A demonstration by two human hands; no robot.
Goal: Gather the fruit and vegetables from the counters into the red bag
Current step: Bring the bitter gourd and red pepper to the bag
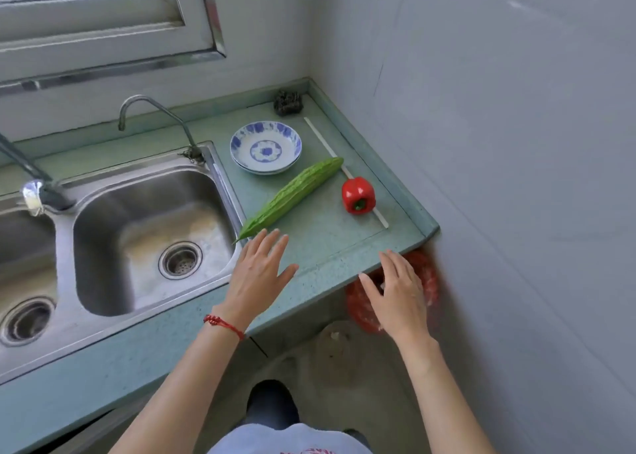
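On the green counter [330,247], the bitter gourd [292,197] slants away from the open, empty left hand [258,274], tip nearly touching its fingertips; the right hand [395,292] is also open.

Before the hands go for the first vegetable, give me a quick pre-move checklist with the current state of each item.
1. Left hand free to grasp: ok, open and empty, fingers spread near the bitter gourd's tip.
2. Right hand free: ok, open, in front of the red bag.
3. Bitter gourd reachable: ok, lying flat on the counter, nothing on it.
4. Red pepper reachable: ok, standing apart from the gourd, resting on a white strip.
5. Red bag mouth open: cannot tell, mostly hidden below the counter edge.
6. Stacked dishes clear of the gourd: ok, close but apart.
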